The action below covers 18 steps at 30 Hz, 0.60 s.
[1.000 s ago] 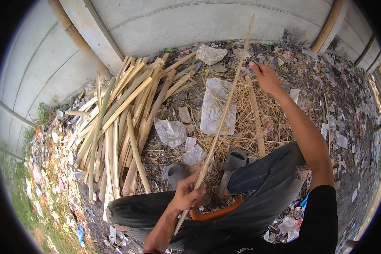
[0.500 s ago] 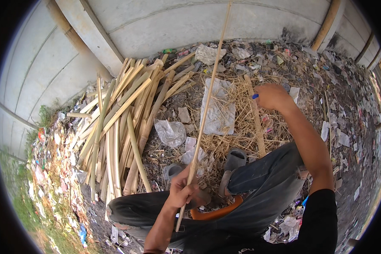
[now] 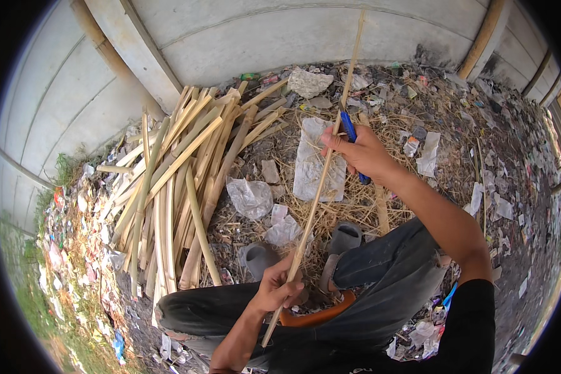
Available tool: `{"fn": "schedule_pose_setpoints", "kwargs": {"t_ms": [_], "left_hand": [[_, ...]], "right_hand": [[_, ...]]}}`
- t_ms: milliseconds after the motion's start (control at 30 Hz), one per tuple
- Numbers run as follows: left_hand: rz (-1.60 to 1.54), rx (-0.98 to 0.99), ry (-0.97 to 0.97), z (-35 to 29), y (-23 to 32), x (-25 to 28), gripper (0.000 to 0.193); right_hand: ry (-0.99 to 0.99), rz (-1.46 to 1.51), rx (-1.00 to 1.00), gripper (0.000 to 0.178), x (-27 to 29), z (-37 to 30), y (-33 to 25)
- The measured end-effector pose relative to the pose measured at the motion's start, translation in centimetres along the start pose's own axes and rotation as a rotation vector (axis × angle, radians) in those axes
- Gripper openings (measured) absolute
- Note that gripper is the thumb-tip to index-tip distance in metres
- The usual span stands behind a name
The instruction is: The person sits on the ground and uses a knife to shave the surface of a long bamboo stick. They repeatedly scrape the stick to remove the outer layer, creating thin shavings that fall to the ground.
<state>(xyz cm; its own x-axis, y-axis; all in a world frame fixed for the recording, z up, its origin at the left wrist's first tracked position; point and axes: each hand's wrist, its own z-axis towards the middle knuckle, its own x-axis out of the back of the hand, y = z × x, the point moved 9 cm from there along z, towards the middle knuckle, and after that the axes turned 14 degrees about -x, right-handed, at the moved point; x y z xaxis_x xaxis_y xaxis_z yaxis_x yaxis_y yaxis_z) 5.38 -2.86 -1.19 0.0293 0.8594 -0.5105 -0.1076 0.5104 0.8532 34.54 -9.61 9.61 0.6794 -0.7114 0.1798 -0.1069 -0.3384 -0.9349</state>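
A long, thin bamboo strip (image 3: 315,219) slants from my lap up toward the far wall. Near its lower end my left hand (image 3: 279,288) is closed around it. Farther up, my right hand (image 3: 371,157) grips a blue-handled knife (image 3: 350,128), its dark blade close against the strip; my fingertips reach around the strip there. Whether the blade is cutting into it I cannot make out. Behind the right hand, a wider bamboo piece (image 3: 381,202) lies on the ground, partly covered.
A heap of split bamboo (image 3: 187,159) lies to the left. Straw shavings (image 3: 355,209), a flattened white sack (image 3: 308,171) and a clear plastic bag (image 3: 250,197) litter the ground ahead. Beneath my legs is something curved and orange (image 3: 321,313). A concrete wall (image 3: 262,37) stands at the back.
My right hand has come left with the knife, from above the wider bamboo piece onto the strip. The strip's far end has swung right, and my left hand has shifted slightly right.
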Motion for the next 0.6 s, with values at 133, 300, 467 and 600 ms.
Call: {"fn": "schedule_pose_setpoints", "kwargs": {"t_ms": [133, 300, 467, 600], "left_hand": [[-0.094, 0.063, -0.052, 0.0, 1.7, -1.5, 0.084], [-0.067, 0.094, -0.069, 0.6, 3.6, -1.2, 0.082], [0.073, 0.1, -0.033, 1.0, 4.4, 0.1, 0.075], [0.121, 0.095, 0.021, 1.0, 4.0, 0.0, 0.068]], "right_hand": [[-0.042, 0.078, -0.061, 0.041, -0.9, -0.5, -0.2], [-0.097, 0.137, -0.11, 0.038, -3.6, -1.6, 0.9], [-0.269, 0.137, -0.119, 0.038, -8.3, -3.2, 2.0], [-0.294, -0.021, -0.138, 0.037, -10.1, -4.1, 3.1]]}}
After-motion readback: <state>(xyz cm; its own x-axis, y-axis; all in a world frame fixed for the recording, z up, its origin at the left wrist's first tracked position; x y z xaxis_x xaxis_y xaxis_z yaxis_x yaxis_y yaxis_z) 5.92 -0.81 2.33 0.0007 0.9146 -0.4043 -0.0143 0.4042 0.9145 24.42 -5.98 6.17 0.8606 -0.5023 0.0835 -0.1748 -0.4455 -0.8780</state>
